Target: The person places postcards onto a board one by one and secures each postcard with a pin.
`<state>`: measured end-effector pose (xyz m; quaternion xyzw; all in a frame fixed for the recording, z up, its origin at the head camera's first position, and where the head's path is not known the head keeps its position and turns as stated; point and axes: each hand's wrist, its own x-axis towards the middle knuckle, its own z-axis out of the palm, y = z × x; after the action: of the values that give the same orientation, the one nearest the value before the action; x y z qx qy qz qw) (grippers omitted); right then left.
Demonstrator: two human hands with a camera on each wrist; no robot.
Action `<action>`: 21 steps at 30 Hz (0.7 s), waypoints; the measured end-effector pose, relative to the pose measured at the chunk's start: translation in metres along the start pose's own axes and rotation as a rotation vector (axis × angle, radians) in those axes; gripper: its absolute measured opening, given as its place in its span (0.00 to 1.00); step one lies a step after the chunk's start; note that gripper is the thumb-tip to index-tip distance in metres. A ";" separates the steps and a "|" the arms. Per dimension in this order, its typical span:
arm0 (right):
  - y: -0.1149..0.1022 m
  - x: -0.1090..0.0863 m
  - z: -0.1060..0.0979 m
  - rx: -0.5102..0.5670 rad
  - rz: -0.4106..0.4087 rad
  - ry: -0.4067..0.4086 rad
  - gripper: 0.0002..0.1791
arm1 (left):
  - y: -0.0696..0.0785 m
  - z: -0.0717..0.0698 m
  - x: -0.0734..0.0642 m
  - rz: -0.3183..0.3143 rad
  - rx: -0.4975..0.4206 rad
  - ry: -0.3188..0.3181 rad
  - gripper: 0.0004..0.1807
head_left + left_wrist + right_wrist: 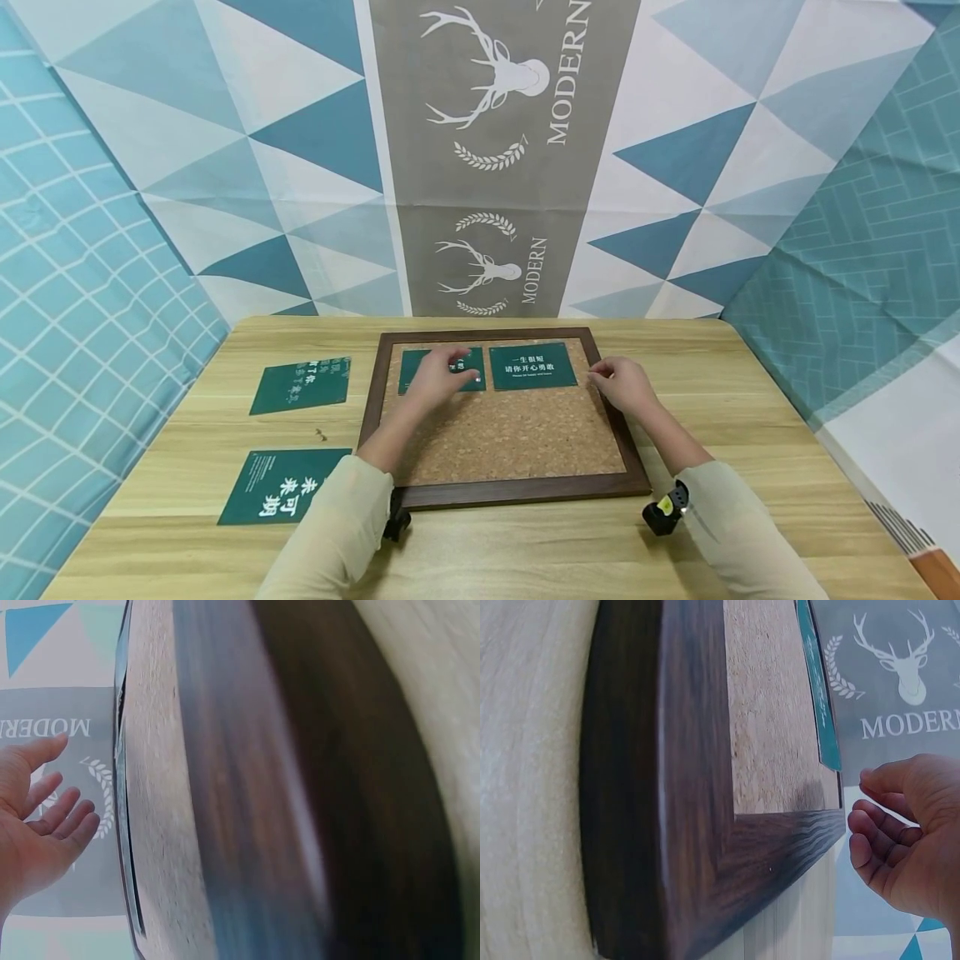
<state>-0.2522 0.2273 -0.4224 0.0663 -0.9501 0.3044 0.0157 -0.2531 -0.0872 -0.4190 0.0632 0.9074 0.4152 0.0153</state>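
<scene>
Two green cards lie side by side along the far edge of the framed cork board [525,442]: the left card [469,362] by its far left corner, the right card [532,367] nearer its far right corner. Both have their long axes running left to right with that edge, and a narrow strip of cork parts them. What counts most now is how the right card sits against the right hand [625,385]: it lies just left of the fingertips, which are by the board's right edge. The left hand [435,383] is nearer the left card, reaching over it with fingers spread and gripping nothing. Right thumb and forefinger are bent close together; whether they pinch something small cannot be told.

Counted: one board, two hands, four cards. Besides the pair on the cork, an upper loose card [303,387] lies toward the far left corner of the desk [720,400], and a lower loose card [281,483] nearer its front left corner. Small dark bits [321,434] between them are too tiny to count.
</scene>
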 end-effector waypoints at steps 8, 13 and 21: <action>-0.001 0.001 0.004 0.029 0.009 -0.010 0.11 | 0.005 0.004 0.000 0.023 -0.002 -0.005 0.24; -0.005 0.000 0.005 0.034 0.008 -0.014 0.11 | 0.004 0.007 0.003 0.026 -0.009 -0.016 0.23; -0.007 0.002 0.008 0.035 0.017 -0.010 0.11 | 0.005 0.014 0.006 0.058 0.009 -0.035 0.23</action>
<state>-0.2528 0.2164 -0.4248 0.0598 -0.9453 0.3206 0.0070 -0.2578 -0.0729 -0.4241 0.0968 0.9066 0.4103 0.0186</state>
